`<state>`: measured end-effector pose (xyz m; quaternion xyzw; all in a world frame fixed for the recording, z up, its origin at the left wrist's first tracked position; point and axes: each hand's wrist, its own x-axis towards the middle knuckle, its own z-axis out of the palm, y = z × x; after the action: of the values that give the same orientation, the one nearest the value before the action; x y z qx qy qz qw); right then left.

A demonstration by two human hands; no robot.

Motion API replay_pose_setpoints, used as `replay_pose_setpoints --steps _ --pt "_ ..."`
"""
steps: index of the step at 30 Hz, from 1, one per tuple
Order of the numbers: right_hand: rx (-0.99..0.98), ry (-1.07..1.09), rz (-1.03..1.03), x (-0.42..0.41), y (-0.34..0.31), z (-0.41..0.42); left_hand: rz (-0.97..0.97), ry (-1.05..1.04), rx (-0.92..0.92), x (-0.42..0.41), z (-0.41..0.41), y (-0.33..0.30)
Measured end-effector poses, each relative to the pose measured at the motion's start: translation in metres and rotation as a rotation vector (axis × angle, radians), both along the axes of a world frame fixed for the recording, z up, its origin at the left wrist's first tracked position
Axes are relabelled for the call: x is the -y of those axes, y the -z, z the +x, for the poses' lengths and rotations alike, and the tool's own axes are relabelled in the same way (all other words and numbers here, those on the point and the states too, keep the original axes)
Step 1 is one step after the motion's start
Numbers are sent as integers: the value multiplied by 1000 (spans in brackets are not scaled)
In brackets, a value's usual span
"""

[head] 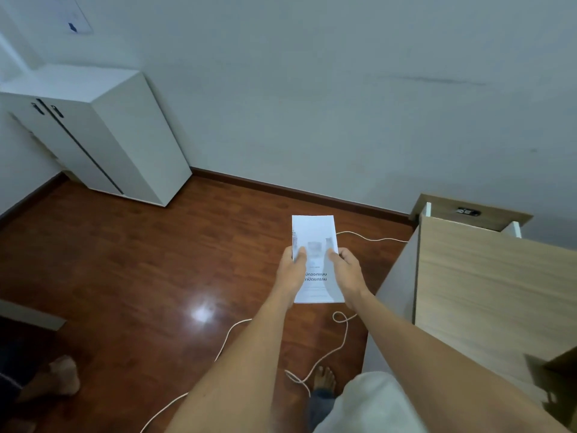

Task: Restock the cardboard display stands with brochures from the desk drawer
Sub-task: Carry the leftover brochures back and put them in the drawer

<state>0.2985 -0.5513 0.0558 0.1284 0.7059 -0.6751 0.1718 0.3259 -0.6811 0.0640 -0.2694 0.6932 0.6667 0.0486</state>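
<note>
Both hands, left hand [292, 270] and right hand [345, 270], hold a brochure [315, 232] at centre frame, fingers curled round its edges, bench [487, 276] at right, above the wooden floor [125, 260]

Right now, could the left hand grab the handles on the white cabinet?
Probably not. The left hand is busy gripping the brochure together with the right hand, and the white cabinet stands far off across open floor.
</note>
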Motion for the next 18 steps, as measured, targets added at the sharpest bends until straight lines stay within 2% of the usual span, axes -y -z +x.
replay_pose_setpoints --steps 7,18 --pt "20 28 -31 -9 -10 -83 3 -33 15 -12 -77 -7" --pt "32 108 -45 -35 -12 -172 47 98 27 -36 -177 -9"
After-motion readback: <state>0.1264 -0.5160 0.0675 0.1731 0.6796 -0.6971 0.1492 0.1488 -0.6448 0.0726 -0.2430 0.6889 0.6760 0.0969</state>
